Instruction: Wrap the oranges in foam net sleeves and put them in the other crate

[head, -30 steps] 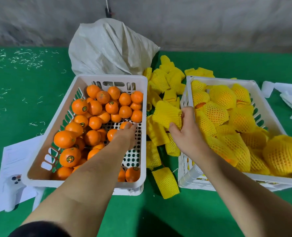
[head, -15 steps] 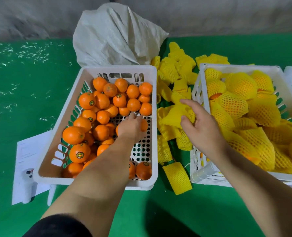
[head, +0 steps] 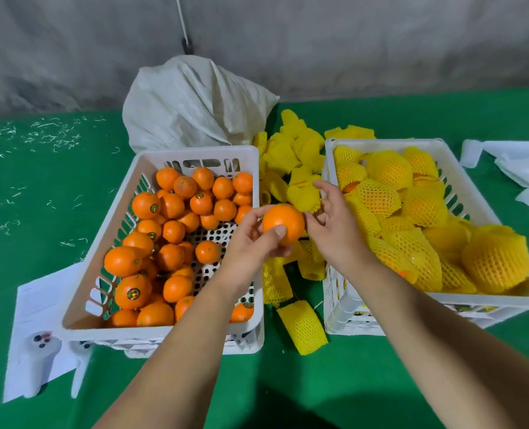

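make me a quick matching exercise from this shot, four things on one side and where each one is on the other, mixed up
Things:
1. bare orange
2. woven sack
3. wrapped oranges
4. loose foam sleeves

Places:
A. on the green surface between the two crates
B. in the right crate
C. gripped by the left hand
D. behind the left crate

Pairs: 1-C, 2-D, 3-B, 4-A

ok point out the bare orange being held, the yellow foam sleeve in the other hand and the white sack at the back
bare round orange (head: 283, 222), head view, middle of its peel
yellow foam net sleeve (head: 302, 196), head view, its bunched body above the orange
white woven sack (head: 195, 103), head view, middle of its crumpled front
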